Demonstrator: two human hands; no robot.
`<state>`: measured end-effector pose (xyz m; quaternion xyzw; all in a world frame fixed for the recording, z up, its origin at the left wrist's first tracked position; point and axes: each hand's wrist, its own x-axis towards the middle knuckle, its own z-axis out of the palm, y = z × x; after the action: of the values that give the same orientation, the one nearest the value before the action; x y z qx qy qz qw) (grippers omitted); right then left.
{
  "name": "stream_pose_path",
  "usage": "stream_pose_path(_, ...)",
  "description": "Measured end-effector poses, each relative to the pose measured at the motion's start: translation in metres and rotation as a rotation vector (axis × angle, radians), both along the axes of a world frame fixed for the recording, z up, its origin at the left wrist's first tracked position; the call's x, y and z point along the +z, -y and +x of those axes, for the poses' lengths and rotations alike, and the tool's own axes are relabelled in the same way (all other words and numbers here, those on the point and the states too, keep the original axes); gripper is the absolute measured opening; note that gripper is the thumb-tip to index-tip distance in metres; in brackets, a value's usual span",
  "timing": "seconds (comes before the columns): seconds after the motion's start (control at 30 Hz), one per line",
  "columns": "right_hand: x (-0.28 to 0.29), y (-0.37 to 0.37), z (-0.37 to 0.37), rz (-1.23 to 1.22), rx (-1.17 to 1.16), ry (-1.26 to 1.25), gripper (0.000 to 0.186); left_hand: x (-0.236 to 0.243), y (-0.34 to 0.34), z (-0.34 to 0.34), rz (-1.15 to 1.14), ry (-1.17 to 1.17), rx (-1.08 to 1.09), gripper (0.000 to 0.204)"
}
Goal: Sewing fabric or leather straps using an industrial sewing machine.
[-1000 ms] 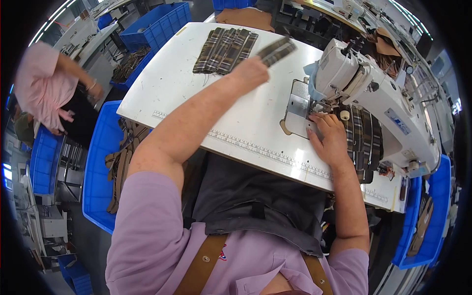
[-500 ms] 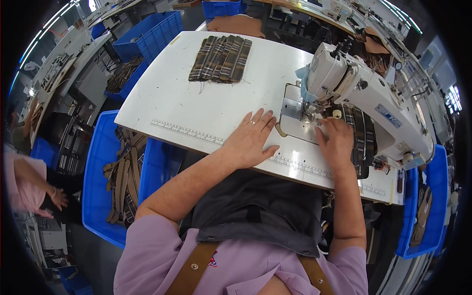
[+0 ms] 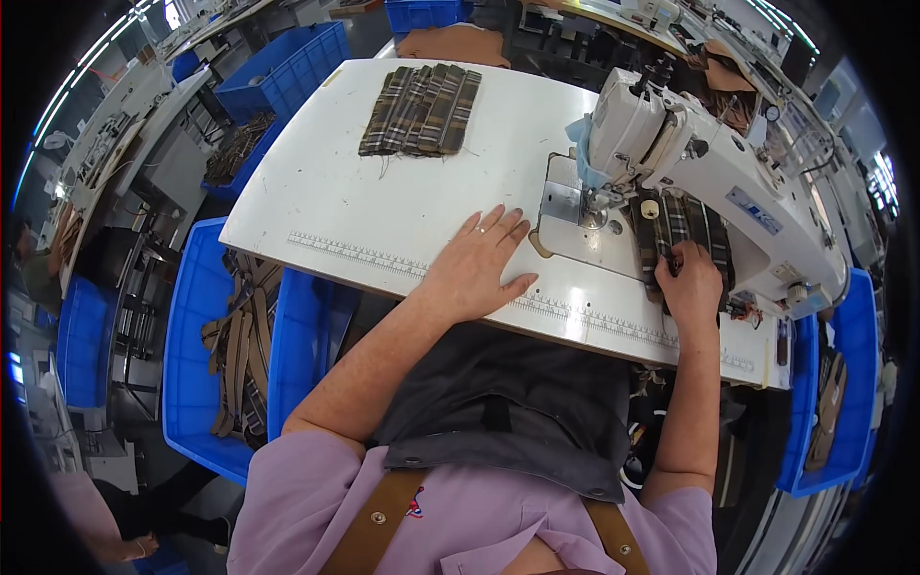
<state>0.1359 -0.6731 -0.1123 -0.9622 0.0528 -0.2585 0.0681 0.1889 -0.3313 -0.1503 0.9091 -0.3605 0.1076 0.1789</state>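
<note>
Plaid strips (image 3: 677,222) lie under the right hand (image 3: 692,286), thumb and fingertips pinched on them; left hand (image 3: 476,268) rests flat on the table (image 3: 374,206), fingers spread.

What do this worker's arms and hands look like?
Short lilac sleeves leave both forearms bare. The left hand wears a thin, shiny ring on one finger; neither it nor the right hand has a glove.

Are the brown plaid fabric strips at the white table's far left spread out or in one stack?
Spread out: the brown plaid fabric strips show long edges side by side. Whether they overlap, cannot tell.
</note>
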Motion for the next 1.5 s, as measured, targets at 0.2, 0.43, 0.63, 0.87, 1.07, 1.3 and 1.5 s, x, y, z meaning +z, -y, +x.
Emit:
stream_pose_path(0.2, 0.001, 0.008, -0.002, 0.193, 0.102, 0.11, 0.013, 0.002, 0.0, 0.0, -0.019, 0.012, 0.015, 0.07)
stream_pose_path(0.43, 0.032, -0.021, -0.059, 0.704, 0.098, -0.06, 0.011, 0.006, 0.011, -0.01, -0.103, 0.0, -0.138, 0.062)
stream_pose_path(0.63, 0.025, -0.091, -0.1, 0.548, 0.411, -0.193, 0.014, 0.022, 0.082, -0.029, -0.93, -1.195, -0.166, 0.086)
stream_pose_path(0.87, 0.022, -0.1, -0.089, 0.504, 0.537, -0.134, 0.015, 0.005, 0.088, -0.035, -0.858, -1.163, -0.261, 0.097)
stream_pose_path(1.07, -0.009, -0.067, -0.058, 0.829, 0.372, -0.093, 0.049, 0.022, 0.038, -0.056, -0.888, -1.13, -0.294, 0.098)
stream_pose_path(1.3, -0.008, -0.086, -0.029, 1.013, 0.431, -0.236, 0.059, 0.022, 0.029, -0.071, -0.88, -1.237, -0.21, 0.101)
stream_pose_path(1.5, -0.021, -0.082, 0.022, 0.344, 0.558, -0.09, 0.047, 0.058, 0.031, -0.023, 0.014, -0.578, -0.032, 0.06)
